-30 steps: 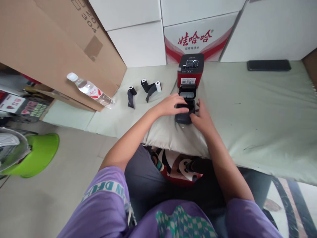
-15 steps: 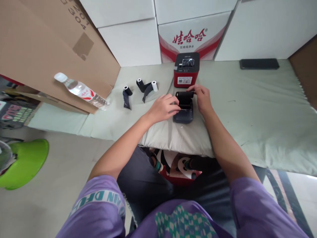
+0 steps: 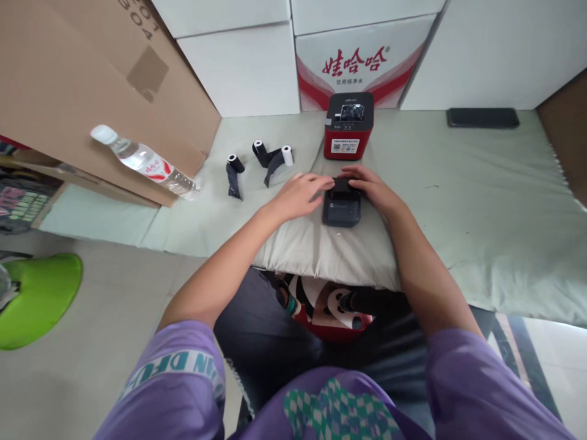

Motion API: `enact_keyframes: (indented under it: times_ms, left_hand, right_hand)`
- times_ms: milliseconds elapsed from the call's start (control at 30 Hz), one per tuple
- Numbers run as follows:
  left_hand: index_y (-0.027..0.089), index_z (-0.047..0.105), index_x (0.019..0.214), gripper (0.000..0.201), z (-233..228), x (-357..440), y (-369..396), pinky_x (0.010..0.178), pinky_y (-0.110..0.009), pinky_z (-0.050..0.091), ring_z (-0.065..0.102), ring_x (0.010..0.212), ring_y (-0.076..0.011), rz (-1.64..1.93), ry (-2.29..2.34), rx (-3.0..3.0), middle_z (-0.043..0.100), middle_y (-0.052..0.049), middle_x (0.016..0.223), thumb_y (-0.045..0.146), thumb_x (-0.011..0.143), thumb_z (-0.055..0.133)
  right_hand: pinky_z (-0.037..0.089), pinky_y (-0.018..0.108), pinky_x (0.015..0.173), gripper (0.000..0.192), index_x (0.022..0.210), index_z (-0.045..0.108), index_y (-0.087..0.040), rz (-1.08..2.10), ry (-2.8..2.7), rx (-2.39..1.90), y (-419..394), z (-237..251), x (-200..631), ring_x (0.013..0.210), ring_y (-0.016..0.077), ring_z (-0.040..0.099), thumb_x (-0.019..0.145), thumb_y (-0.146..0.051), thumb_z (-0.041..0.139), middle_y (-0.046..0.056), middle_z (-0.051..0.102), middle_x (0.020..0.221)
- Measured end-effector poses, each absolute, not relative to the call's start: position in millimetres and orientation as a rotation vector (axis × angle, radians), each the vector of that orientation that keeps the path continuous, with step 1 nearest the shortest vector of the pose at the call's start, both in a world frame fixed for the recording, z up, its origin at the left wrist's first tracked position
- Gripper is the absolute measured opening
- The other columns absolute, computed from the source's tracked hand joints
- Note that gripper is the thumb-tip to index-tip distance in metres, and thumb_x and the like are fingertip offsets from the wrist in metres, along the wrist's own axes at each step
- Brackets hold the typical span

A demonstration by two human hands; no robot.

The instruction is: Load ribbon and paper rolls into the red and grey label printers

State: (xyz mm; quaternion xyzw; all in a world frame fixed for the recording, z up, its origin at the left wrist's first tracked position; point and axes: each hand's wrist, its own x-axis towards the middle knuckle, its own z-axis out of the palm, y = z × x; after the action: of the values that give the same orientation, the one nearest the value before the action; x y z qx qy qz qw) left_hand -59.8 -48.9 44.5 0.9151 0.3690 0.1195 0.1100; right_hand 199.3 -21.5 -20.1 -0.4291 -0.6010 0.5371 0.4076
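Note:
A small dark portable thermal printer [image 3: 342, 209] lies on the green cloth in front of me. Its lid is down, or nearly so; my fingers partly hide the far end. My left hand [image 3: 300, 194] grips the printer's far left corner, fingertips on the lid. From the other side, my right hand [image 3: 373, 190] holds the far right corner, its fingers curled over the back edge and thumb on top. Left of my hands lie a black paper roll [image 3: 235, 163], a second black roll [image 3: 259, 149] and a roll with a white outer end [image 3: 287, 155], each with a dark strip trailing.
Behind the printer stands a red and black box [image 3: 349, 126], against white cartons [image 3: 353, 64]. A water bottle [image 3: 147, 164] leans by a brown cardboard box [image 3: 183, 116]. A black phone [image 3: 483, 118] lies at the far right. The cloth-covered surface [image 3: 468, 214] ends before my knees.
The printer's lid, raised before with the inside showing, has come down. My left hand has shifted to the far edge, and my right hand has moved down onto the top.

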Motion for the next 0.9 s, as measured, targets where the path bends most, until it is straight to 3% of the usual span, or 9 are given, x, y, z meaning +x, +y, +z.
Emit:
enact_keyframes:
  times_ms: [167,367,600,700,800,900]
  left_hand:
    - [0.016,0.057,0.137,0.05,59,-49,-55,0.107,-0.044,0.046,0.072,0.117,-0.0281,0.156,1.146,2.759,0.077,-0.013,0.124,0.004,0.09,0.048]
    - [0.013,0.056,0.135,0.049,61,-42,-61,0.101,-0.041,0.046,0.075,0.099,-0.0275,0.012,1.217,2.821,0.079,-0.012,0.105,0.003,0.087,0.051]
    - [0.015,0.054,0.147,0.058,52,-50,-64,0.109,-0.044,0.048,0.07,0.123,-0.029,0.231,1.211,2.711,0.075,-0.015,0.13,0.006,0.09,0.048]
    - [0.017,0.044,0.159,0.071,44,-65,-60,0.114,-0.044,0.048,0.064,0.132,-0.0279,0.363,1.229,2.616,0.067,-0.015,0.146,0.008,0.089,0.049]
    - [0.016,0.042,0.162,0.076,37,-82,-51,0.114,-0.046,0.049,0.064,0.131,-0.0299,0.459,1.355,2.521,0.068,-0.016,0.141,0.009,0.088,0.052]
    - [0.019,0.047,0.16,0.073,32,-95,-38,0.113,-0.046,0.05,0.066,0.126,-0.0294,0.586,1.468,2.425,0.071,-0.015,0.133,0.009,0.088,0.053]
  right_hand:
    - [0.036,0.057,0.13,0.059,0.142,0.062,-0.033,1.378,-1.544,-1.052,-23,-21,206,0.141,0.0298,0.061,0.084,-0.038,0.069,0.004,0.073,0.139]
    - [0.038,0.055,0.129,0.054,0.142,0.062,-0.033,1.268,-1.745,-1.026,-29,-19,206,0.145,0.0277,0.058,0.089,-0.042,0.068,0.006,0.068,0.148]
    - [0.05,0.055,0.117,0.045,0.137,0.061,-0.026,0.856,-1.653,-1.295,-39,-18,204,0.122,0.0269,0.068,0.093,-0.034,0.053,0.012,0.072,0.134]
    - [0.05,0.059,0.115,0.058,0.145,0.056,-0.021,0.596,-1.602,-1.592,-63,-8,205,0.119,0.0305,0.068,0.088,-0.027,0.05,0.017,0.07,0.132]
    - [0.053,0.061,0.112,0.08,0.16,0.04,-0.016,0.591,-1.551,-1.788,-103,0,184,0.119,0.0351,0.068,0.082,-0.026,0.055,0.02,0.068,0.133]
    - [0.047,0.066,0.116,0.094,0.168,0.022,-0.007,0.498,-1.498,-1.847,-137,2,141,0.134,0.0425,0.059,0.082,-0.029,0.053,0.027,0.061,0.144]
